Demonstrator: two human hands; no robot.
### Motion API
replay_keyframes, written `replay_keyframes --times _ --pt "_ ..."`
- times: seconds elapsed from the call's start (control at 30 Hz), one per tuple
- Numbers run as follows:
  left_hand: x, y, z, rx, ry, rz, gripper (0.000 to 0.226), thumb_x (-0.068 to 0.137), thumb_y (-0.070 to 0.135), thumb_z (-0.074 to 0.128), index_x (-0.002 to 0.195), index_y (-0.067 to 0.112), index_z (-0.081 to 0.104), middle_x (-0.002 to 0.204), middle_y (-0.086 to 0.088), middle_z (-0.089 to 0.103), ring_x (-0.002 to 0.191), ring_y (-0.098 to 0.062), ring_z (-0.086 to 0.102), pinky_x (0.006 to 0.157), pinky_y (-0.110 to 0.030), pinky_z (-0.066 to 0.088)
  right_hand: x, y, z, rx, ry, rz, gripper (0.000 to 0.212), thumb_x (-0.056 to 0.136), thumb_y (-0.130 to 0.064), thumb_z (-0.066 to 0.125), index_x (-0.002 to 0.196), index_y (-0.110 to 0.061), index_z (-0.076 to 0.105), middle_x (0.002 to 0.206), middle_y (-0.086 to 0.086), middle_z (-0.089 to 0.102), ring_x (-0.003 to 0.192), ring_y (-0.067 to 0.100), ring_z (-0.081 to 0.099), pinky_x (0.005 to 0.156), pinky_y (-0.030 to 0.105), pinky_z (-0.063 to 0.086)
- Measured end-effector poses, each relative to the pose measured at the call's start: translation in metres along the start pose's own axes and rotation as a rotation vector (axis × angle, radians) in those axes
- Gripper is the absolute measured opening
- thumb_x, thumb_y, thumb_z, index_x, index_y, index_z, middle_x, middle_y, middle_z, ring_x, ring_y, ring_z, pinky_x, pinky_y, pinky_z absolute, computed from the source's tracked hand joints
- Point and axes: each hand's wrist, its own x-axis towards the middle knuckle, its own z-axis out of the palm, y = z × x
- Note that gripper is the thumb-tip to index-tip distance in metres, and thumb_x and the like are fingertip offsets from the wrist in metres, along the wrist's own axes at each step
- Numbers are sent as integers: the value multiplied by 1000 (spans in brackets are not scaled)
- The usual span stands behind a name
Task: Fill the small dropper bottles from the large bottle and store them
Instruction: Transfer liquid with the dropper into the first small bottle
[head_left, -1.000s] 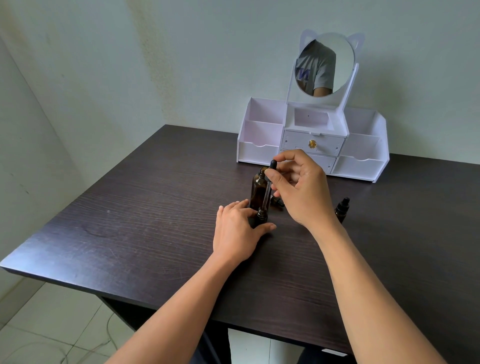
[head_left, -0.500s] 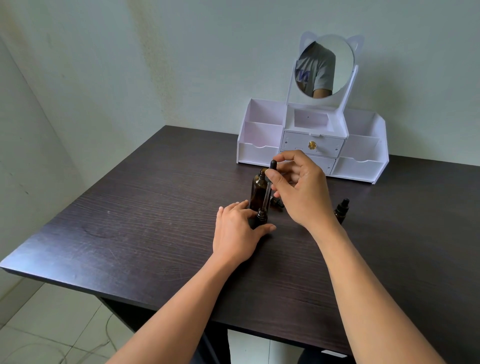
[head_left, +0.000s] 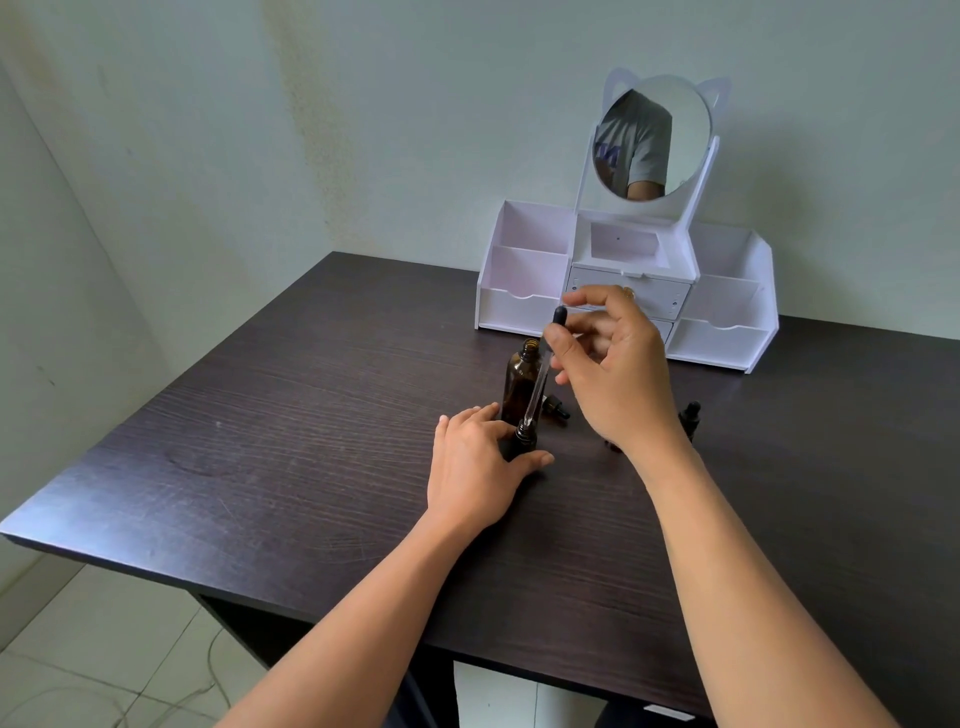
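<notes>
The small dark glass dropper bottle (head_left: 524, 442) is stood upright on the dark wood-grain table (head_left: 311, 441). It is gripped low down by the left hand (head_left: 478, 462), with the thumb curled on the near side and the fingers wrapped round the far side. Above it, a clear glass pipette (head_left: 537, 384) with a black rubber bulb is pinched near its collar by the right hand (head_left: 618, 374). The index finger is lifted clear above the bulb and the other fingers are loosely curled. The pipette is held tilted, with its tip lowered into the small bottle's open neck (how deep cannot be told). Just behind, the large amber glass bottle (head_left: 519, 382) is seen upright and uncapped. A small dark dropper piece (head_left: 556, 409) is laid on its side beside it, partly hidden by the right hand. A second small dark bottle (head_left: 691, 414) is stood beyond the right wrist. At the back, a white plastic organiser (head_left: 519, 306) with a cat-eared round mirror (head_left: 675, 130) is set against the wall.
</notes>
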Motion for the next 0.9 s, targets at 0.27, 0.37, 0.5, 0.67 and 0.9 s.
replay_keyframes --times 0.27,0.37,0.5,0.67,0.9 --pt "0 0 -1 10 -11 4 58 76 63 70 120 25 71 151 2 45 143 -15 31 122 -42 12 29 -20 -6 29 146 -151 18 92 -14 67 106 -18 56 85 -2 69 71 24 68 63 45 59" --pt "0 0 -1 15 -14 4 59 76 63 70 121 26 70 152 2 44 143 -15 31 122 -43 12 34 -18 -4 -4 140 -174 18 92 -18 66 107 -19 56 87 -4 68 74 22 69 66 49 58" --pt "0 0 -2 18 -15 11 58 77 63 69 121 26 70 152 2 44 143 -16 31 122 -43 13 35 -16 -2 -17 150 -186 18 92 -19 66 107 -19 56 88 -8 67 75 20 68 66 48 58" --pt "0 -1 -3 27 -22 13 58 78 63 68 122 26 69 152 2 44 144 -16 31 122 -44 13 37 -15 0 -52 127 -177 20 93 -18 67 110 -16 58 91 -10 66 78 18 69 69 46 60" --pt "0 -1 -2 25 -25 14 59 78 64 68 122 25 69 152 1 44 144 -16 31 122 -43 12 40 -18 -1 -82 81 -161 20 93 -18 67 111 -19 57 95 -11 66 79 16 70 71 44 60"
